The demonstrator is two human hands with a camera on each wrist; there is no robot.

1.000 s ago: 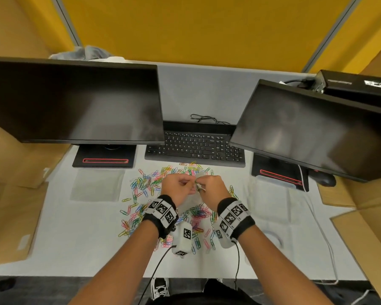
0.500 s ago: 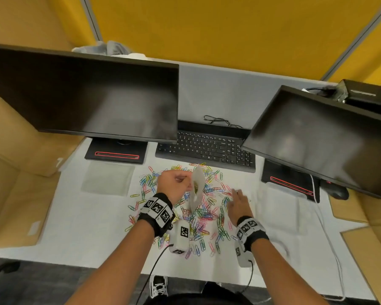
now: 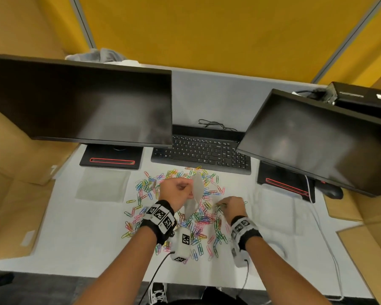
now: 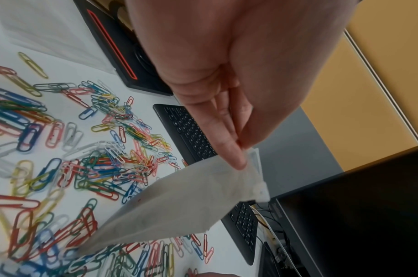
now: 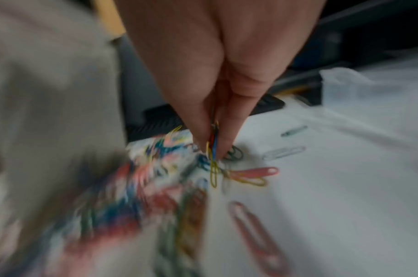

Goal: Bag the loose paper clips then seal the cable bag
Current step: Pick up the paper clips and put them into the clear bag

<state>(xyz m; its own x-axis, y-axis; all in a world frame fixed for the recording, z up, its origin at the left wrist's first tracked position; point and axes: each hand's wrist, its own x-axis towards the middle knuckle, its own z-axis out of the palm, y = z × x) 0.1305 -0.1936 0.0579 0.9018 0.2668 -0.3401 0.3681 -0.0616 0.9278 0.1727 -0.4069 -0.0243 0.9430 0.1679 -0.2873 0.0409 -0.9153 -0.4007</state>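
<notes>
Many coloured paper clips [image 3: 150,187] [image 4: 96,165] lie scattered on the white desk in front of the keyboard. My left hand [image 3: 190,190] [image 4: 241,150] pinches the top edge of a small translucent zip bag [image 3: 196,194] [image 4: 179,202], which hangs down over the pile. At the pile's right side my right hand [image 3: 220,206] [image 5: 215,148] reaches down and pinches a few clips [image 5: 214,150] between thumb and fingers, just above the desk. A larger clear bag [image 3: 273,208] [image 5: 345,84] with a white cable lies right of the pile.
A black keyboard [image 3: 200,150] sits behind the clips, between two monitors [image 3: 79,102] [image 3: 317,139] on black stands. A flat clear bag [image 3: 103,183] lies at the left. A mouse [image 3: 331,190] and a white cable [image 3: 323,234] are at the right, cardboard on both sides.
My right hand left the bag, moved right and down to the pile, and closed on a few clips. The left hand kept the bag, which now hangs from it.
</notes>
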